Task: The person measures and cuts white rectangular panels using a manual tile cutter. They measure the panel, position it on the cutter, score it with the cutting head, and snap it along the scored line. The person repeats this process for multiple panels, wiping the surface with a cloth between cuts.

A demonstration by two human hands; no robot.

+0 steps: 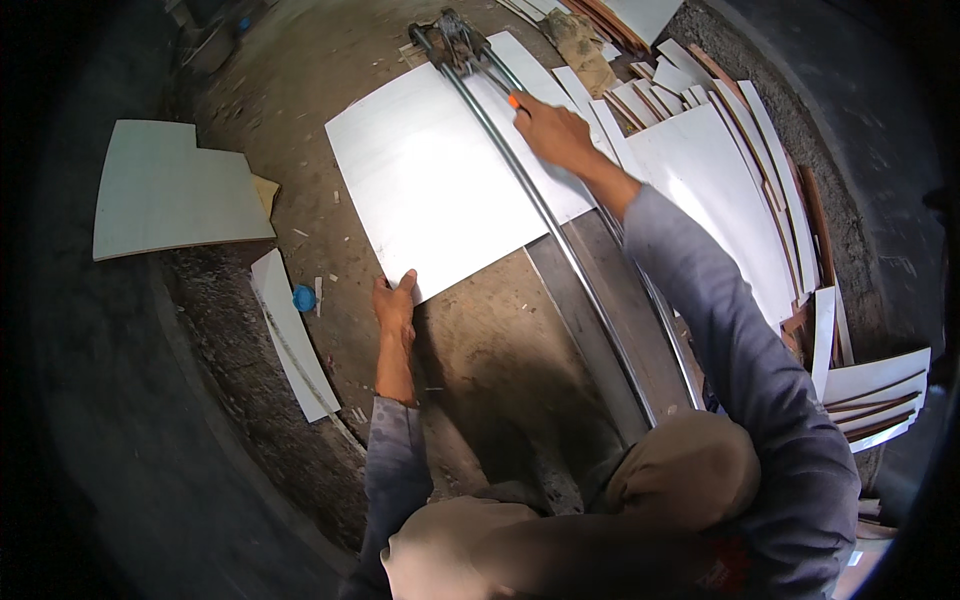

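A large white tile point(425, 170) lies across the bed of a manual tile cutter point(605, 280), passing under its two metal rails. My left hand point(395, 300) grips the tile's near left corner, thumb on top; the other fingers are partly hidden at the edge. My right hand point(557, 130) is closed around the tile cutter's handle point(514, 101), whose orange part shows beside the fingers. That handle slants to the dark cutter head point(452, 42) at the far end of the rails. The cutting wheel cannot be made out.
Right of the cutter lie large white tiles point(710, 190) and stacked tile strips point(870, 395). A notched tile point(175, 190) rests at the left. Nearer are a narrow tile strip point(292, 335) and a small blue object point(304, 297). Tile chips dot the dusty floor point(290, 130).
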